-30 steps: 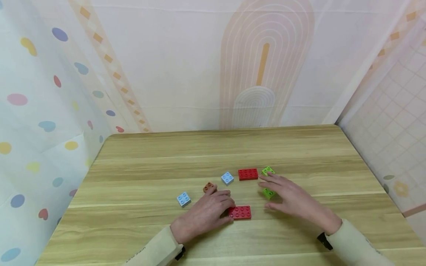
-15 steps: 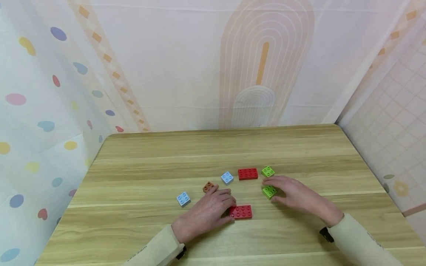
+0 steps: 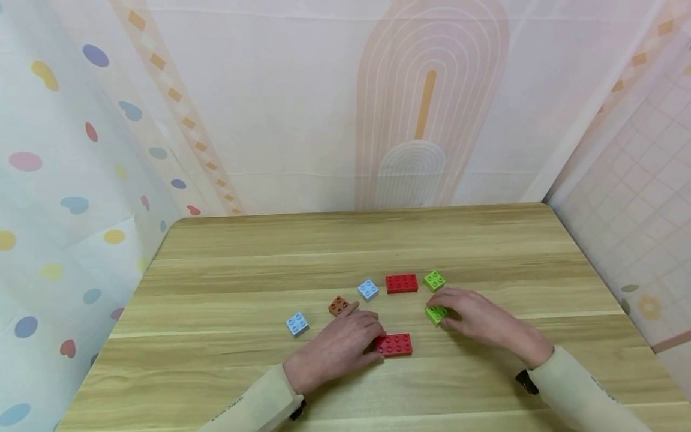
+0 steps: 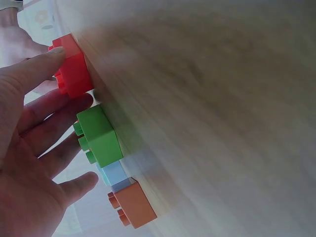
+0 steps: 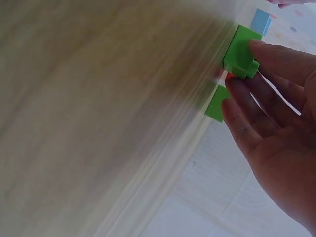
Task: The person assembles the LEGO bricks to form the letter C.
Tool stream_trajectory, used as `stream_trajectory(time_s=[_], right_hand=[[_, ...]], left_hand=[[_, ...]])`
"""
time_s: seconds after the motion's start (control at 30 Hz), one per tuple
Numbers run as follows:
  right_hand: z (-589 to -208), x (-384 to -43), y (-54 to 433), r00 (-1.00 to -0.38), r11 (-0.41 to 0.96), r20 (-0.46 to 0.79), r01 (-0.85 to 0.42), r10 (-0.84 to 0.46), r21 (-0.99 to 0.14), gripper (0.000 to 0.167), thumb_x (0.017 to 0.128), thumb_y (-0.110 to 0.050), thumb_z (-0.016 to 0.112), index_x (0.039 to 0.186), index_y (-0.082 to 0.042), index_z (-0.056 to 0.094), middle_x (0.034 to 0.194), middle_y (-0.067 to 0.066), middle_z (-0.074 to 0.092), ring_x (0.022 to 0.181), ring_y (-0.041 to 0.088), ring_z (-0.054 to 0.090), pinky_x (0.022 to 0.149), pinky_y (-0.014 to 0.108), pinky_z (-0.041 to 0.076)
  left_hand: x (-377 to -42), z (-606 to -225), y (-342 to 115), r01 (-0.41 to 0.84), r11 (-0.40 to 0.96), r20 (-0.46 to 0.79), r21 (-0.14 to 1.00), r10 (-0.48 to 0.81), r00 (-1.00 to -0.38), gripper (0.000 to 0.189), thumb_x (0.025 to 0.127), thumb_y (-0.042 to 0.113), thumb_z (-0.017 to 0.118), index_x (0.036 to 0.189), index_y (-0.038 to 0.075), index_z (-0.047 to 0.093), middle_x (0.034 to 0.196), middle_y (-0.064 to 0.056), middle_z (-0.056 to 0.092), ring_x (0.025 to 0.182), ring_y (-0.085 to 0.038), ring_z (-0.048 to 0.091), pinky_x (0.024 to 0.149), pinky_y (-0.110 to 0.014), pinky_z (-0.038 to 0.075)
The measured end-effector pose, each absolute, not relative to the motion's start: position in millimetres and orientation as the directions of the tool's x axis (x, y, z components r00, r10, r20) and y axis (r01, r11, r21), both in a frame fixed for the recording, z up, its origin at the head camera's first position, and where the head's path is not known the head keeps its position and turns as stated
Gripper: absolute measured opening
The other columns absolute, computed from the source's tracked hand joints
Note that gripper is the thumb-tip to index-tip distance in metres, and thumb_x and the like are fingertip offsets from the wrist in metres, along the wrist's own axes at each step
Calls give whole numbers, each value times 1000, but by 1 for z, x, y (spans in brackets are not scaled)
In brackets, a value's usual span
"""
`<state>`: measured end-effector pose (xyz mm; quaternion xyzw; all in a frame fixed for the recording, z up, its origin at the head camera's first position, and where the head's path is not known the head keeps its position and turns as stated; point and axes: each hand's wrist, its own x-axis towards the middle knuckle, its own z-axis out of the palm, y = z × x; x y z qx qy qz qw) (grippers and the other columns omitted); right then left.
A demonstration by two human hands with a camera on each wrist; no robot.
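Pinching the left end of a red eight-stud toy brick between thumb and index finger of the left hand at a wood-grain surface, while gripping a lime-green toy brick narrowly between thumb and fingers of the right hand. Flanked just beyond the right hand by a second lime-green brick, with another red eight-stud brick and a light blue four-stud brick in line to its left. Placed just beside an orange-brown brick with the left hand, near a darker green brick seen by its fingers in the left wrist view. Accompanied farther left by another light blue brick, before a patterned curtain.
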<state>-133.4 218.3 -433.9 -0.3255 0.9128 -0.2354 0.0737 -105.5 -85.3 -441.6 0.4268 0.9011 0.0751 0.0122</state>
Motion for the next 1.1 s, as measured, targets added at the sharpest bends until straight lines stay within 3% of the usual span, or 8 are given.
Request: stream_trajectory(time_s=[1.1], right_hand=[[-430, -116, 209, -804, 653, 107, -544, -584, -527, 33, 90, -11, 80, 122, -8, 72, 119, 3, 68, 110, 24, 67, 94, 42, 59]], left_hand=[[-107, -442, -82, 764, 628, 54, 147, 766, -640, 27, 91, 41, 80, 105, 17, 74, 97, 7, 70, 100, -11, 66, 119, -55, 35]])
